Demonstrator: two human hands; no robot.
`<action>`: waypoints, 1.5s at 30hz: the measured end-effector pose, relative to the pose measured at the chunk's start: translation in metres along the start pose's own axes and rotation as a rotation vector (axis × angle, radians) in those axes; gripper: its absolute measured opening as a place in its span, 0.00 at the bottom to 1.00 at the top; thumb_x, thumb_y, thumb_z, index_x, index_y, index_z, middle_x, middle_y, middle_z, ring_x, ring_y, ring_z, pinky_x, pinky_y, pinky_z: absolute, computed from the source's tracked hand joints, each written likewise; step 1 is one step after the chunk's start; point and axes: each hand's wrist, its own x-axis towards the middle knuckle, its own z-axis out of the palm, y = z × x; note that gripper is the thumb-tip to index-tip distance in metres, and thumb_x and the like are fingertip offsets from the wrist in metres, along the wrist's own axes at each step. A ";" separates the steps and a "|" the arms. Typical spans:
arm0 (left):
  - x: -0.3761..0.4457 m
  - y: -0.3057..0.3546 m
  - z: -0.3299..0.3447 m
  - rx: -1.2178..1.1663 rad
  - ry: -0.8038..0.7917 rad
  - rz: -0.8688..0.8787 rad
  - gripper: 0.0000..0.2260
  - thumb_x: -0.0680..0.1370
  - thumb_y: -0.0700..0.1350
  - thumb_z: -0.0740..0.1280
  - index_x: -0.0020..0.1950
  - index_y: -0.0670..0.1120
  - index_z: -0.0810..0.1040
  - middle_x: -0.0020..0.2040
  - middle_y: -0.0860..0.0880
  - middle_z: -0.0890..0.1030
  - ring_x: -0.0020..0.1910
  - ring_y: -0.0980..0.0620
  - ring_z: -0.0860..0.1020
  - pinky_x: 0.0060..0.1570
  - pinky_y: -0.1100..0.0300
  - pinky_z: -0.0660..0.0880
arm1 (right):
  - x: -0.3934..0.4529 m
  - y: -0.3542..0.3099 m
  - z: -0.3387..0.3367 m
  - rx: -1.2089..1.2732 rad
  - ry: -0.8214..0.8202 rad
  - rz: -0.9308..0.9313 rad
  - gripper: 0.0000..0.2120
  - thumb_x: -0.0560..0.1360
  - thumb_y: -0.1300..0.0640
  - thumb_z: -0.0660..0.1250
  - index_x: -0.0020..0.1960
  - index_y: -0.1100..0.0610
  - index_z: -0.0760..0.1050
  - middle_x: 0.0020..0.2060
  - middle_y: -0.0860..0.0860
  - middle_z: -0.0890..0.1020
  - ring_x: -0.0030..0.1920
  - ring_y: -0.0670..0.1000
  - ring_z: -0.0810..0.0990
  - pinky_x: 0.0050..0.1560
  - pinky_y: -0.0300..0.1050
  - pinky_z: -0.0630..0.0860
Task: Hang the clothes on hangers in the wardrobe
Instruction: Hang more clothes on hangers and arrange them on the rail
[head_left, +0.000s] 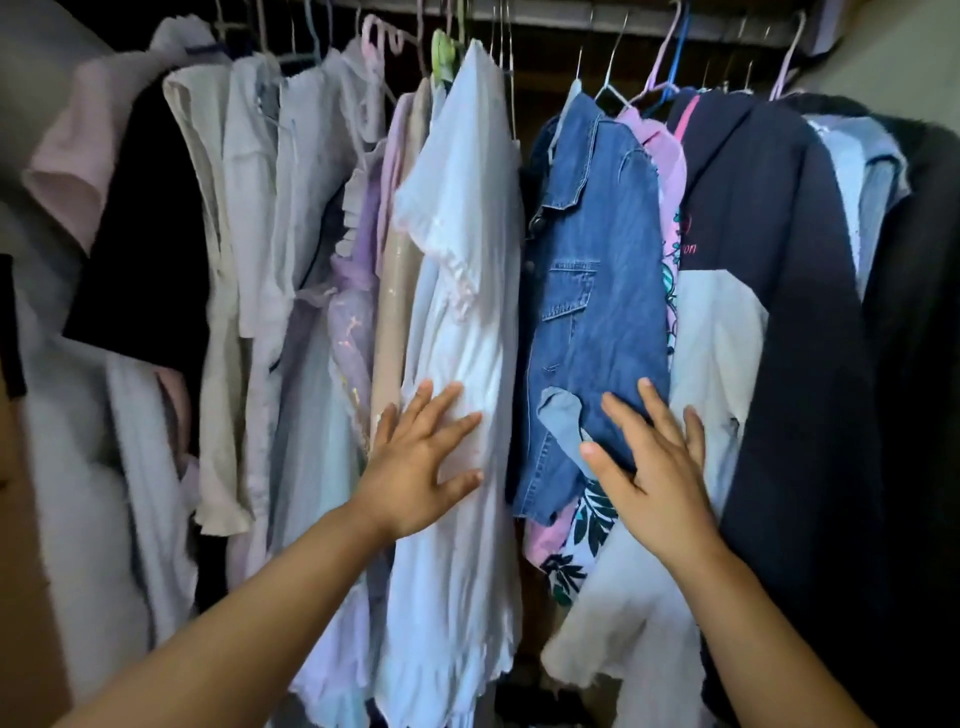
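Evidently soft and light, the white dress (457, 312) under the left hand (415, 467)'s flat fingers (447, 431) slides easily; right hand (654, 467), fingers spread, presses the denim jacket (587, 291); neither grips.

Wardrobe rail (649, 23) runs out of view at the top edge; several hanger hooks are cut off there. Lower hems of the white dress (457, 322) and navy jacket (789, 322) pass below the bottom edge. Pink lettering on the jacket is partly covered, unreadable. Garments at far left are blurred. Wardrobe interior behind the denim jacket (587, 291) is too dark to make out.
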 end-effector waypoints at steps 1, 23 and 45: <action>-0.005 0.002 0.001 -0.067 0.048 0.044 0.33 0.70 0.67 0.53 0.73 0.55 0.65 0.76 0.56 0.51 0.76 0.54 0.46 0.74 0.49 0.47 | -0.004 -0.004 0.002 0.031 0.020 -0.002 0.31 0.73 0.36 0.55 0.67 0.55 0.72 0.70 0.54 0.70 0.74 0.44 0.54 0.72 0.43 0.38; -0.459 -0.011 -0.125 -0.190 -0.150 -0.790 0.16 0.69 0.65 0.58 0.52 0.64 0.76 0.43 0.62 0.81 0.38 0.66 0.78 0.39 0.68 0.74 | -0.210 -0.290 0.068 0.745 -0.455 -0.140 0.13 0.75 0.49 0.60 0.48 0.55 0.80 0.42 0.45 0.80 0.43 0.47 0.79 0.43 0.42 0.76; -0.565 0.026 -0.283 -0.337 0.358 -0.806 0.27 0.69 0.52 0.68 0.63 0.74 0.65 0.59 0.67 0.76 0.59 0.64 0.75 0.59 0.66 0.71 | -0.293 -0.474 -0.015 0.899 -0.482 -0.238 0.19 0.73 0.45 0.62 0.56 0.56 0.79 0.50 0.43 0.78 0.51 0.40 0.75 0.50 0.24 0.67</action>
